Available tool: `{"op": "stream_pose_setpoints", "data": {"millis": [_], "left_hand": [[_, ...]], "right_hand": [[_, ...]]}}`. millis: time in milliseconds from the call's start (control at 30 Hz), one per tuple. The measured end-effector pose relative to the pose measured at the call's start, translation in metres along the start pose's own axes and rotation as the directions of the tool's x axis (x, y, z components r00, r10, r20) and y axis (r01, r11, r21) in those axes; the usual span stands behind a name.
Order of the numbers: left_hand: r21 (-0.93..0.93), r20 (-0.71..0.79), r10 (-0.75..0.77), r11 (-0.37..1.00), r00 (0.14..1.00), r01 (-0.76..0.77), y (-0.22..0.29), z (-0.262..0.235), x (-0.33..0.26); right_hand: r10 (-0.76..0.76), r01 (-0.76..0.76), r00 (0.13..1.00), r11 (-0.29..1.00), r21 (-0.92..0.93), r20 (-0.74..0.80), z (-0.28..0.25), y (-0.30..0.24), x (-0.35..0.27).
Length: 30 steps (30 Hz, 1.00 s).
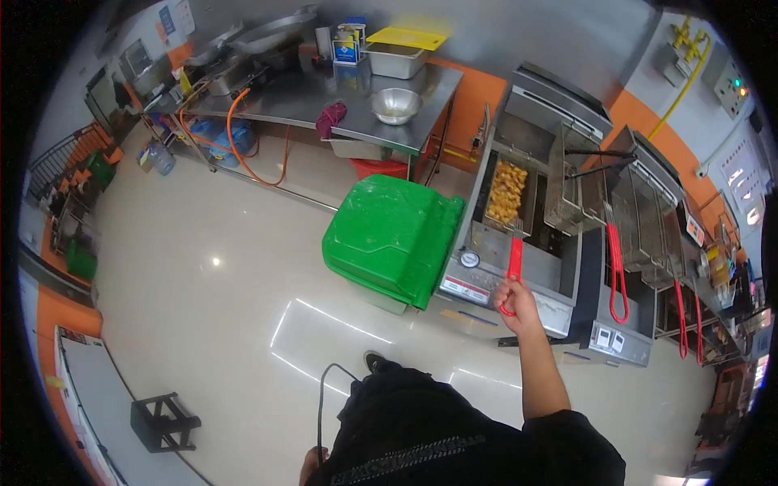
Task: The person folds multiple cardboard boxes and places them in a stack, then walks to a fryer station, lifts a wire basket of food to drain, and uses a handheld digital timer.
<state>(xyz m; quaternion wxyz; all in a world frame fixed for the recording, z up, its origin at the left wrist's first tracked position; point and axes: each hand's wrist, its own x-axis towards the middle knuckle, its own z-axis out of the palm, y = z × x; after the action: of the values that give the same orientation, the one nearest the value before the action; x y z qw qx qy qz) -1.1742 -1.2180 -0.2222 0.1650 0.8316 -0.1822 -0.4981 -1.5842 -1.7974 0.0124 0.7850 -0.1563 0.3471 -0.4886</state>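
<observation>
My right hand (515,304) is wrapped round the red handle (515,257) of a wire fryer basket. Golden-brown fried pieces (506,192) fill much of that basket, which sits in the left bay of a stainless steel deep fryer (466,290). A round dial thermometer (470,258) is on the fryer's front ledge, left of the handle. At the lower edge, only part of my left hand (312,465) shows beside my dark clothing. A thin dark cable (321,405) loops up close to it; its fingers are mostly hidden.
A green lidded bin (389,235) stands against the fryer's left side. Another wire basket (565,182), with black tongs (604,156) across it, is to the right. Behind stands a steel table (300,105) with a metal bowl (395,105). A dark stool (162,422) is at lower left.
</observation>
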Motion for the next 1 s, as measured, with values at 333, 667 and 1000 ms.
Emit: {"op": "stream_pose_setpoints", "data": {"millis": [333,667,1000], "left_hand": [[-0.204,0.036,0.176,0.965,0.984,-0.165,0.136,-0.097,0.136],[0.072,0.056,0.176,0.981,0.983,-0.180,0.221,-0.159,0.138],[0.423,0.125,0.013,0.904,0.992,-0.065,0.249,-0.112,0.064]], "right_hand": [[-0.014,-0.012,0.986,0.988,-0.157,-0.167,0.025,0.012,0.062],[-0.127,0.077,0.975,0.963,-0.259,-0.184,0.023,0.041,0.030],[-0.089,0.054,0.990,0.958,-0.283,-0.112,0.018,0.045,0.015]]}}
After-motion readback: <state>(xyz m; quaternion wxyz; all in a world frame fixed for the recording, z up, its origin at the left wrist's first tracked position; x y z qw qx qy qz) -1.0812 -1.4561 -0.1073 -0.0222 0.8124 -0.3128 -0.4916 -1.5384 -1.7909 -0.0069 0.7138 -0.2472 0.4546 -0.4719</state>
